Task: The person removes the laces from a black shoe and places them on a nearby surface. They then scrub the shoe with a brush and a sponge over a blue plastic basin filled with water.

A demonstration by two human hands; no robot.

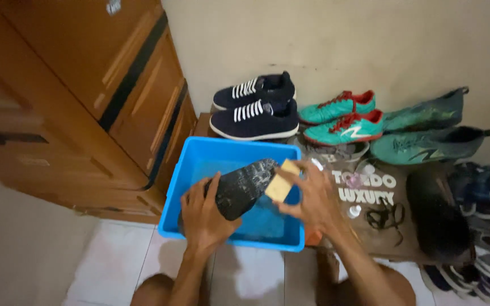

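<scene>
Scrubbing mid-way: left hand (202, 218) grips a black insole (244, 187) over the blue tub (199, 161), frame center; right hand (313, 198) pinches a tan sponge (282, 181) against it. Suds cover the top; 3 shoe pairs (256, 110) sit above.

I see a dark, wet shoe (244, 187) tilted sole-up over the blue tub (199, 161), a tan sponge (282, 181) against its toe
</scene>
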